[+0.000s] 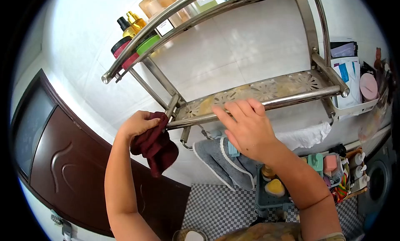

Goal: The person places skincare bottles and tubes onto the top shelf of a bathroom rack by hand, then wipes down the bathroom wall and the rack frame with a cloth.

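Observation:
My left hand (139,125) is closed on a dark maroon cloth (162,153), pressing it against the left end of a metal rack's lower shelf. The cloth's loose part hangs below the front rail (300,98). My right hand (252,132) is at the middle of that rail, its fingers extended over the bar with nothing held. Whether the palm rests on the rail cannot be seen. Behind the rail lies the shelf's cut-out flower-patterned plate (266,90), with yellowish stains or reflections on it.
Bottles and jars, including a peach-coloured bottle (156,5), stand on the upper shelf. A grey towel (216,159) and white cloth (306,134) hang below. A white basket (356,109) is at right, a brown door (79,166) at left. Below are a teal cart (261,201) and washing machine (377,180).

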The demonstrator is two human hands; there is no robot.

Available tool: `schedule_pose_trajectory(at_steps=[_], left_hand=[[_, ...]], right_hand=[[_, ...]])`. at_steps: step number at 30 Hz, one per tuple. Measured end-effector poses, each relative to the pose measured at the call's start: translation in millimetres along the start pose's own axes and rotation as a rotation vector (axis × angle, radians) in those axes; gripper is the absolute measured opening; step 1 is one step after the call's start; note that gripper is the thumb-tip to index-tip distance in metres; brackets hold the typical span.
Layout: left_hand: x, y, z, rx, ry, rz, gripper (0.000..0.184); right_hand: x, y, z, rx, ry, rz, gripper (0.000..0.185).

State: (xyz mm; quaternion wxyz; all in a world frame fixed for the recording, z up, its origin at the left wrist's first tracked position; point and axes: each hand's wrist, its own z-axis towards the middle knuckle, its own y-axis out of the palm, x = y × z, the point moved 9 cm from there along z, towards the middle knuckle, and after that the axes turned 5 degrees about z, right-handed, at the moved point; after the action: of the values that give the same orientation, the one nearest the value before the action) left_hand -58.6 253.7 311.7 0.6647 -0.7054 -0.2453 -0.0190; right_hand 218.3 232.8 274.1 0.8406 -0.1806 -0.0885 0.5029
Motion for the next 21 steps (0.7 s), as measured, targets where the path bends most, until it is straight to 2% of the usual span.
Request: schedule_pose_trajectory(at_steps=[3, 5, 7, 9, 11, 13, 17, 19, 21], left_hand=[[-9, 5, 6, 0.075, -0.028, -0.105, 0.029], [2, 1, 15, 0.203, 0.039, -0.079, 0.030], [1, 4, 28, 0.235, 0.098, -0.074, 0.032], [3, -9, 28, 0.455, 0.101, 0.161, 0.035], [-3, -19, 17, 0.505, 0.078, 0.241, 0.035], [-34, -40, -5, 0.584, 0.052, -0.203, 0.033], [-92, -60, -65, 0.745, 0.041, -0.650, 0.032], [-106, -47, -84, 0.722, 0.130, -1.095, 0.029], [-105, -20, -107, 0.717, 0.123, -1.346, 0.031]], right_hand=[[0, 1, 0, 0.021, 0.010, 0.017, 0.037], [1, 0, 0, 0.030, 0.015, 0.013, 0.037], [1, 2, -1, 0.006, 0.014, -0.009, 0.037], [3, 1, -3, 0.028, 0.007, 0.025, 0.036], [0, -2, -2, 0.059, -0.013, 0.051, 0.036], [1, 0, 0, 0.005, 0.011, 0.021, 0.036], [-2, -2, 1, 0.039, 0.019, 0.058, 0.038], [-1, -1, 1, 0.009, 0.081, 0.129, 0.053], [-18, -9, 5, 0.049, 0.028, 0.139, 0.048]])
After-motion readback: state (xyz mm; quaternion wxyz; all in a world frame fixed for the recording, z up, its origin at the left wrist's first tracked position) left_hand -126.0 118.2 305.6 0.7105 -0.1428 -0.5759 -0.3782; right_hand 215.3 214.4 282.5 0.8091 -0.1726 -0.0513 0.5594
